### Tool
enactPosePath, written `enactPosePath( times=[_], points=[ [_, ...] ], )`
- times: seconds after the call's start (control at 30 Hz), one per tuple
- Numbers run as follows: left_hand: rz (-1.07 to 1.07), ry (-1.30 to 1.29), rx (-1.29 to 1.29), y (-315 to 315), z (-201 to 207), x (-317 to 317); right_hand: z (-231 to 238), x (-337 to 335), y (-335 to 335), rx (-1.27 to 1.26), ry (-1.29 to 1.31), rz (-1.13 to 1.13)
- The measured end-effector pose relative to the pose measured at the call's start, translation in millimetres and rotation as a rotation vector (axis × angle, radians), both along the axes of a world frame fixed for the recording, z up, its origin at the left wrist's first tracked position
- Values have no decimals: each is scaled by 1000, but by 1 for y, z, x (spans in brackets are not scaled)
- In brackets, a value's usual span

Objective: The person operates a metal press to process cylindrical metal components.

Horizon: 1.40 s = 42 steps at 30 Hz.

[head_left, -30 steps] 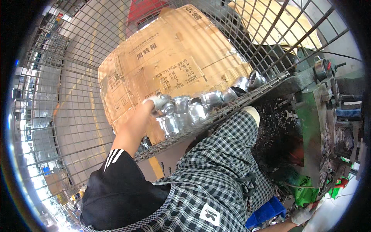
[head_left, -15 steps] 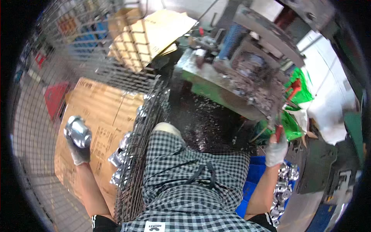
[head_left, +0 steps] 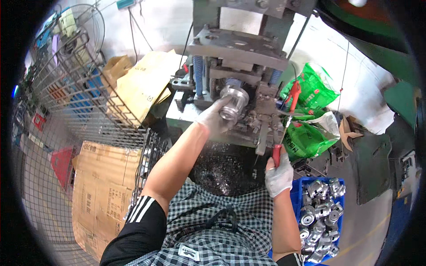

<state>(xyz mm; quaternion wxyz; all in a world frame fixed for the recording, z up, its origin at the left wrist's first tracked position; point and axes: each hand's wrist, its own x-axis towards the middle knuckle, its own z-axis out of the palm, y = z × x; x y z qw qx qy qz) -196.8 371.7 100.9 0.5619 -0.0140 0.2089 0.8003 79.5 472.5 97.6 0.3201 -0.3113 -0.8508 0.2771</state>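
- Silver metal part (head_left: pixel 235 103): grasped by your left hand (head_left: pixel 213 118) at the press (head_left: pixel 239 43).
- Red-handled tool (head_left: pixel 276 155): gripped by your right hand (head_left: pixel 280 175), in the gap between press and blue bin (head_left: pixel 298 193).

Press mouth: the press (head_left: pixel 237 43) opens at its front, where the left hand (head_left: pixel 214 119) and the metal part (head_left: pixel 236 106) it grips take up the middle.
Spring posts: one blue spring (head_left: pixel 198 77) at the press's left and another (head_left: pixel 276 76) at its right narrow sideways entry.
Gap between forearms: open air above the chip-strewn dark surface (head_left: pixel 222 170), in front of the press.
Right front corner: the right hand (head_left: pixel 278 176), closed round a red handle (head_left: pixel 277 155), blocks that corner of the press.
Right flank: green bags (head_left: pixel 313 138) crowd beside the press.
Left flank: wire cage (head_left: pixel 126 113) bars low passage left of the press.
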Motion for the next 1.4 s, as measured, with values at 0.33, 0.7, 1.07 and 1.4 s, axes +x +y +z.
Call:
enactPosePath(
  times=[0.33,0.7,1.07,1.4],
  points=[
    [336,-35,-301,53,38,-25,21,2,-8,38,-26,2],
    [140,346,-162,-98,-36,36,74,-15,98,641,-510,-79],
    [413,282,-376,-210,-38,91,50,-72,179,772,-378,343],
    [554,466,-532,-330,-37,93,48,-77,169,749,-389,303]
  ],
)
